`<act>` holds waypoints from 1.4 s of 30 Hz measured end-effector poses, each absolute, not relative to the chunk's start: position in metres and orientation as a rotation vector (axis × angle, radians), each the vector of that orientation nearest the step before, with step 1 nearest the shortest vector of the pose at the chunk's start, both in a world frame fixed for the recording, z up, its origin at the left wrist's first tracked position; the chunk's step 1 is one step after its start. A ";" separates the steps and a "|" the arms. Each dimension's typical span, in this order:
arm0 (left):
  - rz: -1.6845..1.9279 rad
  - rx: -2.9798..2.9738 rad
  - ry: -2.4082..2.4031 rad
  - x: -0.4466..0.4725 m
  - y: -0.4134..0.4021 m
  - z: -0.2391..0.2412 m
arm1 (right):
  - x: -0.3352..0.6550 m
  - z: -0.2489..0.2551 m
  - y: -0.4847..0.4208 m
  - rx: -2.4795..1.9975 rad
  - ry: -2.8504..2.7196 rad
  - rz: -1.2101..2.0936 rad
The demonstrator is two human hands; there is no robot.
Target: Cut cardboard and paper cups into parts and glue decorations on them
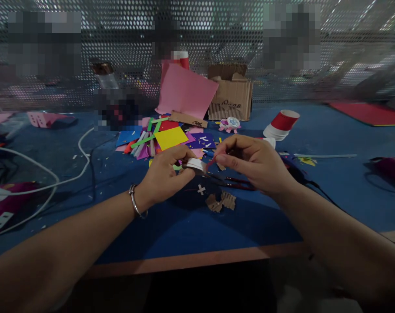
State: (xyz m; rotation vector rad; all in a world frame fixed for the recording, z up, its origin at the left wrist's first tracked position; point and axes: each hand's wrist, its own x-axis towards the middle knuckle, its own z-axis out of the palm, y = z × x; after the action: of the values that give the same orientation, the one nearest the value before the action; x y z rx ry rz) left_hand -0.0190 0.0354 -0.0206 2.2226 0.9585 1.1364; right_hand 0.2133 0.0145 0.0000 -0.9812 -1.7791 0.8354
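Observation:
My left hand (169, 174), with a metal bangle at the wrist, grips a small white disc-like piece (195, 164) between thumb and fingers. Close to its right edge, my right hand (249, 163) pinches a thin red strip (211, 163); whether strip and disc touch, I cannot tell. Below the right hand lie dark-handled scissors (239, 182) on the blue table. A small white cross-shaped piece (201, 189) and torn cardboard scraps (228, 201) are in front of the hands.
Coloured paper pieces, among them a yellow sheet (171, 138), are heaped behind my hands. Farther back stand a pink sheet (186, 91) and a cardboard box (230, 98). A red-and-white paper cup (282, 124) is at right. White cable (86, 143) curves across the left side.

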 end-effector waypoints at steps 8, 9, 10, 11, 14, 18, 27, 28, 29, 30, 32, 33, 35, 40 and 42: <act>1.105 2.505 0.832 -0.019 0.031 -0.021 | 0.209 -0.003 0.011 -0.914 -1.870 0.988; 1.110 2.530 0.818 -0.018 0.031 -0.021 | 0.209 -0.003 0.011 -0.909 -1.878 0.979; 1.117 2.547 0.801 -0.018 0.031 -0.021 | 0.210 -0.004 0.012 -0.905 -1.886 0.970; 1.124 2.557 0.786 -0.018 0.030 -0.022 | 0.210 -0.004 0.012 -0.903 -1.893 0.962; 1.126 2.550 0.776 -0.018 0.030 -0.021 | 0.209 -0.004 0.013 -0.902 -1.905 0.960; 1.094 2.538 0.794 -0.017 0.029 -0.020 | 0.206 -0.001 0.012 -0.921 -1.918 0.979; 1.071 2.565 0.780 -0.017 0.027 -0.019 | 0.206 -0.002 0.012 -0.927 -1.967 0.966; 1.075 2.568 0.776 -0.017 0.026 -0.018 | 0.206 -0.002 0.012 -0.920 -1.968 0.977; 1.081 2.573 0.770 -0.017 0.026 -0.018 | 0.206 -0.003 0.012 -0.912 -1.968 0.989; 1.085 2.580 0.761 -0.017 0.026 -0.018 | 0.206 -0.003 0.012 -0.902 -1.969 1.004; 1.092 2.594 0.745 -0.017 0.025 -0.017 | 0.206 -0.005 0.013 -0.881 -1.972 1.039; 1.087 2.598 0.743 -0.016 0.025 -0.017 | 0.206 -0.005 0.014 -0.874 -1.974 1.055; 1.059 2.601 0.758 -0.016 0.024 -0.016 | 0.207 -0.006 0.014 -0.866 -1.973 1.077; 0.991 2.587 0.800 -0.015 0.023 -0.015 | 0.208 -0.007 0.015 -0.849 -1.982 1.104; 0.999 2.564 0.802 -0.015 0.023 -0.015 | 0.207 -0.007 0.016 -0.851 -1.992 1.091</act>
State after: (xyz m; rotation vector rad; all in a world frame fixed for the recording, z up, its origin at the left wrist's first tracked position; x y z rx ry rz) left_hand -0.0148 0.0234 -0.0151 2.5639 0.8023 0.9991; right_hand 0.2071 0.0155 -0.0068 -0.8508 -1.9919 1.0907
